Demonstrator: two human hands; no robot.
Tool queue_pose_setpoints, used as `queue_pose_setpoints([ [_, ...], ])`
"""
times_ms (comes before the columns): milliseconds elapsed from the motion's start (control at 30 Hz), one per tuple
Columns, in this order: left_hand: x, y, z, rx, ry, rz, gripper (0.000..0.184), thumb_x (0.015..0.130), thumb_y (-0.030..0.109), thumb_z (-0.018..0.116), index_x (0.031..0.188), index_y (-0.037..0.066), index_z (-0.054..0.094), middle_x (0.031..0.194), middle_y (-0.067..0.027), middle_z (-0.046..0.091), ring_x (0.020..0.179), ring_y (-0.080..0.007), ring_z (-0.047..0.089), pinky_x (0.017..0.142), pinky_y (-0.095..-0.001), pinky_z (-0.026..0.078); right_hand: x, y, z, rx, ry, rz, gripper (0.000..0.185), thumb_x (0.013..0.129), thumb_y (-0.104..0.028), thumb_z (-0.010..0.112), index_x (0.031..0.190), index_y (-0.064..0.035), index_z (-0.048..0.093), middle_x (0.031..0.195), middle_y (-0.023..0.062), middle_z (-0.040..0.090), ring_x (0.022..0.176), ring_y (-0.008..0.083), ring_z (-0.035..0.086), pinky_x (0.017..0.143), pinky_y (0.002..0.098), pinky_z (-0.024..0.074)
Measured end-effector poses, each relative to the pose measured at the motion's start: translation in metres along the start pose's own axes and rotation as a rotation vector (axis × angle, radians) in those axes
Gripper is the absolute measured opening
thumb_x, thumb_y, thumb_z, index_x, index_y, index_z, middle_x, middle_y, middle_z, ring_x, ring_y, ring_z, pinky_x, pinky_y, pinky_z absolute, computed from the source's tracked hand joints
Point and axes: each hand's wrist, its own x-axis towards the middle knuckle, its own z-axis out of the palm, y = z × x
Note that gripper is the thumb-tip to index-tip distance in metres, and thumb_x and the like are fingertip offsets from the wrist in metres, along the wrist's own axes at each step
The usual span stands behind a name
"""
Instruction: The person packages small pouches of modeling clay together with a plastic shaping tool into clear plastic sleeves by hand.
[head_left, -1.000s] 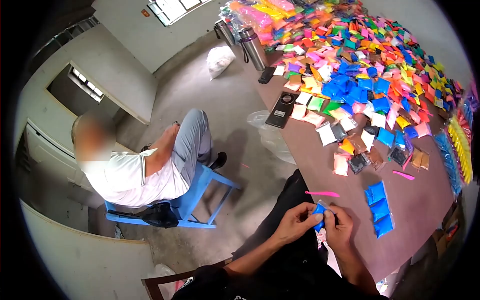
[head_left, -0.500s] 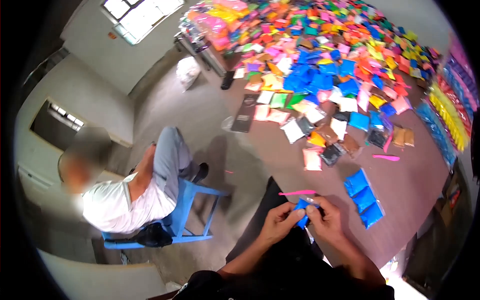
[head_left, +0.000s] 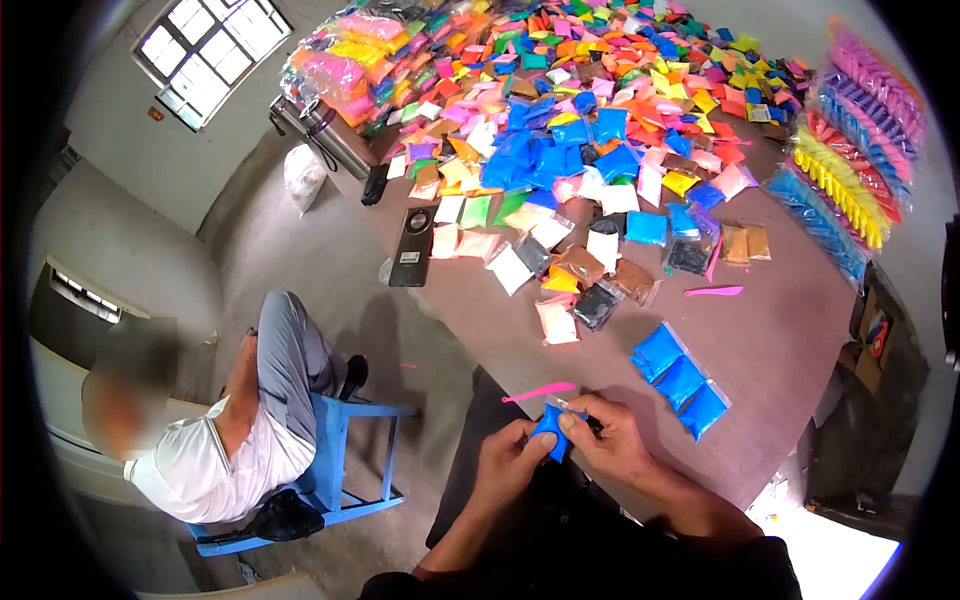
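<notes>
Between my two hands, just off the table's near edge, is a small blue packet (head_left: 551, 424) with a clear top edge. My left hand (head_left: 506, 462) pinches it from the left, thumb on its face. My right hand (head_left: 612, 440) grips its upper right side, thumb and fingers closed. Just beyond lies a pink plastic knife-like tool (head_left: 540, 392) at the table edge. To the right, a strip of joined blue packets (head_left: 680, 382) lies flat on the table. Another pink tool (head_left: 714, 291) rests farther back.
A large heap of coloured packets (head_left: 560, 150) covers the back of the brown table (head_left: 770, 400). Bundled coloured strips (head_left: 840, 170) lie at right. A phone (head_left: 411, 247) and metal flasks (head_left: 335, 140) stand along the left edge. A person (head_left: 240, 430) sits on a blue chair (head_left: 335, 455) at left.
The camera view has turned, so the scene sits farther left and is sharper. Both hands still hold the blue packet, its clear edge now showing more plainly.
</notes>
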Motion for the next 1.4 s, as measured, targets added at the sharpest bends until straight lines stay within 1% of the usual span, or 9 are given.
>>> queue_pose_setpoints([
  [167,-0.003,0.016,0.013,-0.192,0.054,-0.028,0.014,0.103,0.015,0.071,0.104,0.001,0.070,0.093,0.0014,0.070,0.084,-0.0051,0.060,0.074,-0.0235,0.047,0.001,0.000,0.003,0.022,0.022,-0.119,0.015,0.097,-0.008,0.075,0.110,-0.0004,0.076,0.090,0.0111,0.075,0.077,0.0153,0.069,0.068,0.0302,0.0546],
  [367,-0.004,0.001,0.002,-0.110,0.061,0.056,0.020,0.103,0.019,0.072,0.110,0.000,0.071,0.097,0.0014,0.070,0.088,-0.0056,0.061,0.084,-0.0226,0.048,-0.001,0.000,0.005,-0.073,0.009,-0.179,0.018,0.094,-0.006,0.077,0.111,-0.0024,0.078,0.088,0.0128,0.074,0.074,0.0209,0.069,0.068,0.0328,0.0542],
  [467,-0.004,0.008,-0.001,-0.101,0.028,0.016,0.020,0.103,0.019,0.072,0.110,0.000,0.072,0.099,0.0016,0.070,0.090,-0.0054,0.060,0.085,-0.0224,0.047,-0.002,0.001,0.006,-0.064,0.032,-0.192,0.018,0.094,-0.006,0.077,0.112,-0.0023,0.078,0.088,0.0128,0.074,0.074,0.0225,0.069,0.068,0.0330,0.0545],
  [567,-0.003,0.019,0.011,-0.189,0.079,0.042,0.018,0.103,0.019,0.072,0.106,0.001,0.071,0.097,0.0025,0.068,0.089,-0.0040,0.057,0.081,-0.0220,0.045,-0.001,0.005,0.008,-0.042,0.053,-0.222,0.019,0.094,-0.007,0.077,0.113,-0.0023,0.077,0.090,0.0132,0.075,0.075,0.0236,0.070,0.069,0.0345,0.0552],
  [900,-0.006,0.005,0.007,-0.124,0.144,0.153,0.013,0.103,0.015,0.072,0.104,0.002,0.070,0.094,0.0038,0.065,0.084,-0.0027,0.052,0.074,-0.0209,0.041,-0.003,-0.003,0.008,-0.073,-0.052,-0.189,0.020,0.095,-0.010,0.077,0.113,-0.0020,0.076,0.090,0.0162,0.073,0.075,0.0262,0.071,0.068,0.0366,0.0556],
  [1033,-0.002,0.000,0.007,-0.171,0.136,0.156,0.014,0.103,0.011,0.071,0.112,0.001,0.071,0.103,-0.0003,0.071,0.094,-0.0070,0.064,0.086,-0.0239,0.052,-0.004,0.003,0.006,-0.111,-0.062,-0.185,0.017,0.095,-0.008,0.075,0.110,-0.0013,0.076,0.087,0.0149,0.073,0.074,0.0256,0.070,0.068,0.0363,0.0549],
  [1067,-0.002,-0.005,0.004,-0.182,0.094,0.150,0.022,0.103,0.009,0.071,0.121,-0.003,0.068,0.109,-0.0042,0.070,0.100,-0.0103,0.065,0.091,-0.0276,0.054,-0.003,0.007,0.009,-0.136,-0.060,-0.194,0.016,0.094,-0.006,0.075,0.109,0.0000,0.076,0.086,0.0136,0.073,0.074,0.0244,0.069,0.069,0.0363,0.0545],
  [1200,0.002,-0.022,0.005,-0.198,0.102,0.237,0.016,0.105,0.010,0.070,0.117,0.001,0.070,0.102,0.0003,0.070,0.094,-0.0056,0.063,0.083,-0.0227,0.051,-0.005,0.005,0.013,-0.120,-0.068,-0.273,0.012,0.093,-0.007,0.076,0.104,-0.0025,0.076,0.085,0.0151,0.072,0.070,0.0270,0.069,0.066,0.0355,0.0549],
  [1400,-0.004,-0.019,0.004,-0.228,0.044,0.219,0.012,0.106,0.013,0.069,0.109,0.001,0.068,0.094,0.0042,0.065,0.087,-0.0015,0.059,0.077,-0.0205,0.049,-0.007,0.001,0.007,-0.163,-0.102,-0.207,0.011,0.089,-0.003,0.076,0.100,0.0012,0.074,0.086,0.0128,0.072,0.075,0.0236,0.069,0.069,0.0348,0.0540],
])
